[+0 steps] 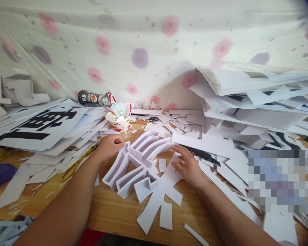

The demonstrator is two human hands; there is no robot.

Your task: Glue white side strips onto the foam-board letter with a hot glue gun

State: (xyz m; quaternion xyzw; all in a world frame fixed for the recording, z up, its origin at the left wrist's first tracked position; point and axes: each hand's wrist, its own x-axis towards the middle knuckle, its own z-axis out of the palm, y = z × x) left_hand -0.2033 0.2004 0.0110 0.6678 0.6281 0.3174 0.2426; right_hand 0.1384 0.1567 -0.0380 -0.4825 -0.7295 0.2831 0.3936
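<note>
A white foam board shape with upright walls (138,152), like part of a hollow character, lies on the wooden table between my hands. My left hand (111,146) is closed, thumb and fingers pinched together at the shape's upper left end; whatever they hold, if anything, is hidden. Fingers apart, my right hand (187,164) reaches to the end of the curved wall at the right, and I cannot tell whether it touches. Beneath it lies a flat white cut-out (157,194) with branching arms, partly under the walled shape.
Yellow-handled scissors (75,163) lie left, beside stacked printed sheets (38,128). Behind stand a paper tub (122,125) holding tubes and wrappers, and a dark can (88,98) on its side. A black utility knife (204,155) lies right, before a tall board stack (256,102).
</note>
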